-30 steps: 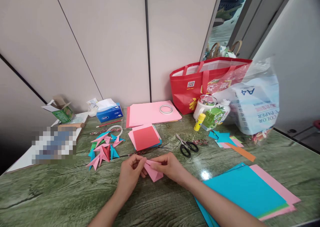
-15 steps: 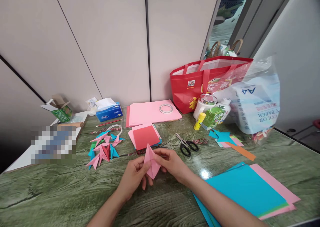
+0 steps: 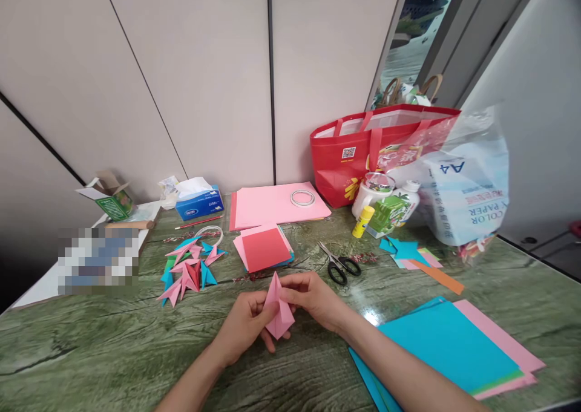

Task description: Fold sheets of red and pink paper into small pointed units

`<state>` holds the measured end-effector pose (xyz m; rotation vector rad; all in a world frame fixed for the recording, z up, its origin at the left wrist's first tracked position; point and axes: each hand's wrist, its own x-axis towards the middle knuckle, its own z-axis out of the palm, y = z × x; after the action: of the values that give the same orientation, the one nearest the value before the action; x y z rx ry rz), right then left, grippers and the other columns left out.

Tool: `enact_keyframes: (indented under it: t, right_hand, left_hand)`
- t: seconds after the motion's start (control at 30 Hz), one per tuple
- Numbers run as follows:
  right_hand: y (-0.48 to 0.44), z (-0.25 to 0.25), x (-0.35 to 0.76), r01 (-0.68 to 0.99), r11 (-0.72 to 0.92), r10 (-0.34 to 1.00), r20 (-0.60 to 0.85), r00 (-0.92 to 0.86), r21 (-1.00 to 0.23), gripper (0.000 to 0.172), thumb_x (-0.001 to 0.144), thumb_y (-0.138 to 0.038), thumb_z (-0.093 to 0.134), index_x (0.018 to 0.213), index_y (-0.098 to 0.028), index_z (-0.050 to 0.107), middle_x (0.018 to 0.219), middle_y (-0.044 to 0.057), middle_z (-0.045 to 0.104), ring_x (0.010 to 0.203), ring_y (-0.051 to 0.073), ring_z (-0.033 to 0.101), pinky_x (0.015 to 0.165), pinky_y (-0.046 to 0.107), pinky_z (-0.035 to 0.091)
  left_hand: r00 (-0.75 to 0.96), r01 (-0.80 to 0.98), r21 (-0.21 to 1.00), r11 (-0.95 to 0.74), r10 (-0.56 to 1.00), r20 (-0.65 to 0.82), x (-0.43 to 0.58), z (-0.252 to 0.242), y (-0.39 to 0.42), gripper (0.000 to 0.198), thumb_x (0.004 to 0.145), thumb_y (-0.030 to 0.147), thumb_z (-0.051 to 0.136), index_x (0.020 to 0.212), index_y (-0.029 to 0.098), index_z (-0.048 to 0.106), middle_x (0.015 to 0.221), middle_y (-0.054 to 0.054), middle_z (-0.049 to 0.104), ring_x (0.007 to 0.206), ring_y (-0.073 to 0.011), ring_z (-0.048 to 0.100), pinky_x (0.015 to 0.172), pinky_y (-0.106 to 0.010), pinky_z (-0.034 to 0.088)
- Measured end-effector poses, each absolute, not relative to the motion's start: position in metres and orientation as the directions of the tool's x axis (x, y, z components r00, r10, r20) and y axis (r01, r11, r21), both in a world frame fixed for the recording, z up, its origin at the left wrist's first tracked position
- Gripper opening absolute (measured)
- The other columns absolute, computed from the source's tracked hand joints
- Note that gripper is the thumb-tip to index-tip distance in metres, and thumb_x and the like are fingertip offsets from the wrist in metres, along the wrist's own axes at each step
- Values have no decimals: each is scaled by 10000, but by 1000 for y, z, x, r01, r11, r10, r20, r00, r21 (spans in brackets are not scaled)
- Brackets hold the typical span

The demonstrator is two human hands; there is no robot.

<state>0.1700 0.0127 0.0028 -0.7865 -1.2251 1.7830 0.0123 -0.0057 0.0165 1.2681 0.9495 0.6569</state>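
A folded pink paper shape [image 3: 278,308] is held up, point on top, low in the middle of the frame. It is pinched from the left by the left hand [image 3: 242,327] and from the right by the right hand [image 3: 313,300]. Black scissors [image 3: 340,265] lie just above.

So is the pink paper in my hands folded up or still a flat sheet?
Folded. The pink paper is a narrow pointed shape with layered flaps, pinched between the left hand and right hand.
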Motion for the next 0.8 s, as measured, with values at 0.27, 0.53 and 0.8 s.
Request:
enact_keyframes:
  t: [0.27,0.53,0.8]
  right_hand:
    - [15,-5,170,-263,-199,898,-68,-434,-944,198,588,-286,721,694,-126,674,622,-9,608,550,89,497,549,218,373]
    - [13,2,168,-168,-69,944,-10,-331,-983,190,608,-309,693,676,-133,669,619,-7,608,540,94,487,533,219,375]
    - [12,2,163,-209,-104,952,-36,-305,-972,274,644,-415,642,637,-141,645,577,-16,565,511,89,455,509,220,383]
  left_hand:
    - [486,118,963,242,832,-268,13,16,-7,356,737,430,543,685,84,607,627,-104,676,400,-122,573,355,-199,454]
    - [443,105,961,254,854,-274,13,14,-6,320,703,402,597,719,83,625,629,-95,681,516,-171,629,454,-250,503]
    - [439,111,959,260,853,-282,14,11,-7,341,689,413,606,717,75,635,577,-101,677,477,-166,616,388,-222,480]
